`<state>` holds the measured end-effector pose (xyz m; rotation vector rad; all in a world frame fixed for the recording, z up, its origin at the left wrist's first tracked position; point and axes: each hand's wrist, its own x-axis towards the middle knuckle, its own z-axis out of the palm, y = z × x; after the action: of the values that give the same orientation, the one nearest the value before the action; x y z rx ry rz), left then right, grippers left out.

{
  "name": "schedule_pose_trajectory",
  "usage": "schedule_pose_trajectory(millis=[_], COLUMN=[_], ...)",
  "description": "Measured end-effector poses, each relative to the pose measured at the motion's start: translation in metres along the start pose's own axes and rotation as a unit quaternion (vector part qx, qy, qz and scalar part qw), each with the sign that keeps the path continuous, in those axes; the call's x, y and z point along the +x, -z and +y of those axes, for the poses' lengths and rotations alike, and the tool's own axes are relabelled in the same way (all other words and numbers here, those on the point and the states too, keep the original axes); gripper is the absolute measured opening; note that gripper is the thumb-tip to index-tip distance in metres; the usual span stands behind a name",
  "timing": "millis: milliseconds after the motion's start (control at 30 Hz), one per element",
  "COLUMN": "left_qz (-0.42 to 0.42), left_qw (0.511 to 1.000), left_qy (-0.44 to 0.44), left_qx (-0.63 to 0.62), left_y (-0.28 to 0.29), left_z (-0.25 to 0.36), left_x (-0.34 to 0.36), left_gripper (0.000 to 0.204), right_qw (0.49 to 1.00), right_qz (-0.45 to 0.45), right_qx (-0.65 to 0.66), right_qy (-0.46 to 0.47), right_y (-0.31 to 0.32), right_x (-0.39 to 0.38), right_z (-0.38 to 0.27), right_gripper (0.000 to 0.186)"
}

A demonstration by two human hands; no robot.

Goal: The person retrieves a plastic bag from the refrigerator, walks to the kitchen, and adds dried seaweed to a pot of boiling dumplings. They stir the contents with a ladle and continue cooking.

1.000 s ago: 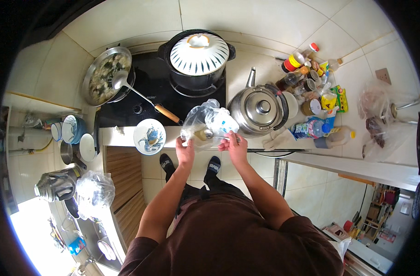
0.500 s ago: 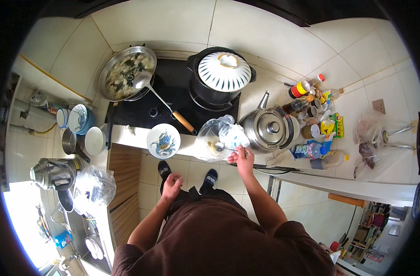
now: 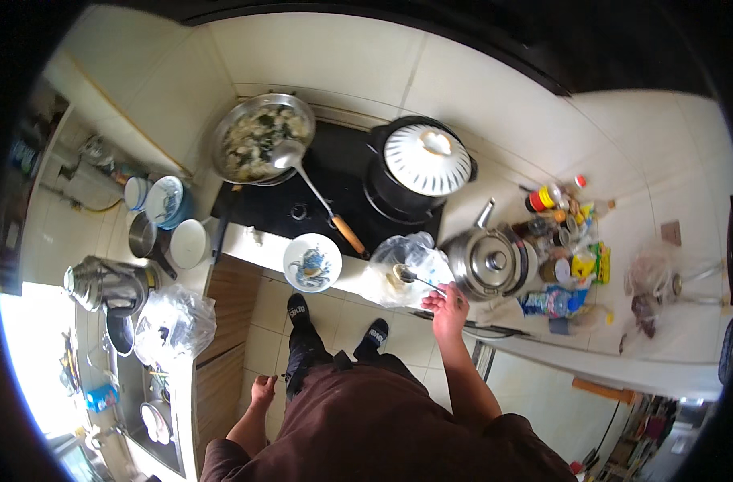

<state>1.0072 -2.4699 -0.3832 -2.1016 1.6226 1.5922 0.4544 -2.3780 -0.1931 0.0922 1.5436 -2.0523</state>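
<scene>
My right hand [image 3: 448, 309] grips the handle of a metal spoon [image 3: 422, 280], whose bowl is over a crumpled clear plastic bag [image 3: 394, 293] with pale contents on the counter's front edge. Just left of the bag is a white bowl with blue pattern [image 3: 302, 277]; to its right sits a steel kettle [image 3: 480, 253]. My left hand [image 3: 262, 389] hangs low beside my leg, fingers curled, with nothing seen in them.
On the black hob [image 3: 326, 193] are a pan of soup [image 3: 254, 140], with a wooden-handled ladle [image 3: 318, 193] across it, and a lidded black pot [image 3: 402, 201]. Bottles [image 3: 543, 201] and seasonings crowd the right; stacked bowls [image 3: 189, 241] and another bag [image 3: 173, 325] stand left.
My left hand has left the plastic bag and dropped to my side. My right hand still holds the spoon at the bag. The whole view has shifted and tilted.
</scene>
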Motion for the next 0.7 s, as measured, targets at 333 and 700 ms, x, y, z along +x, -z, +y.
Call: schedule_pose_trajectory(millis=[333, 700], left_qz=[0.102, 0.075], left_qw=[0.982, 0.982], left_qy=[0.013, 0.064], left_qx=[-0.158, -0.163], left_y=[0.010, 0.065], left_z=[-0.034, -0.112], left_x=[-0.019, 0.024], left_gripper=[0.036, 0.043], right_qw=[0.976, 0.956], right_qz=[-0.210, -0.236], right_qx=[0.050, -0.067], right_qy=[0.009, 0.163], right_y=[-0.277, -0.492], right_x=[0.031, 0.111], right_z=[-0.017, 0.014], right_gripper=[0.036, 0.034])
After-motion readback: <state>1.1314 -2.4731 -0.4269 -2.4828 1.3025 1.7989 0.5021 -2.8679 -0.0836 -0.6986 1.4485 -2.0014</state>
